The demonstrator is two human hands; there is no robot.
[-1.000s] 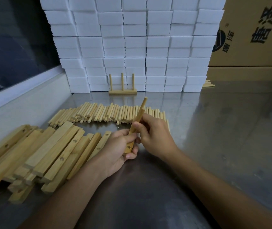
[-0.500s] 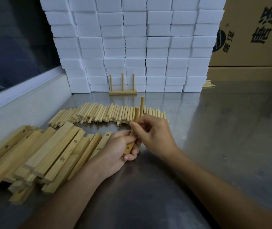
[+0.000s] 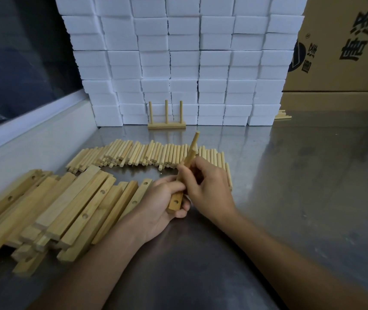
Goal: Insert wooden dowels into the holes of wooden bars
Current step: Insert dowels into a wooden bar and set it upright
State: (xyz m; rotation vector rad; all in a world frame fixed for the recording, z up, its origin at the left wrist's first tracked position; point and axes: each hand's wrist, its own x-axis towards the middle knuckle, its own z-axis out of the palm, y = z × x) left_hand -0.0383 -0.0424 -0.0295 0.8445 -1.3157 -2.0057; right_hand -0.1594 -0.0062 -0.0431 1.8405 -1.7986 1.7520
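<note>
Left hand is gripping a drilled wooden bar upright over the steel table; right hand is pinching a dowel against it. Both look light, rigid; best held mid-shaft.

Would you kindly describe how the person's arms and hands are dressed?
Both forearms are bare as far as the view shows: no sleeves or cuffs. The left hand and right hand wear no gloves, and no rings, watch or bracelets are visible.

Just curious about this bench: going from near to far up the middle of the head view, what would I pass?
Hands holding a wooden bar → row of loose dowels → finished bar with three upright dowels → stacked white blocks.
</note>
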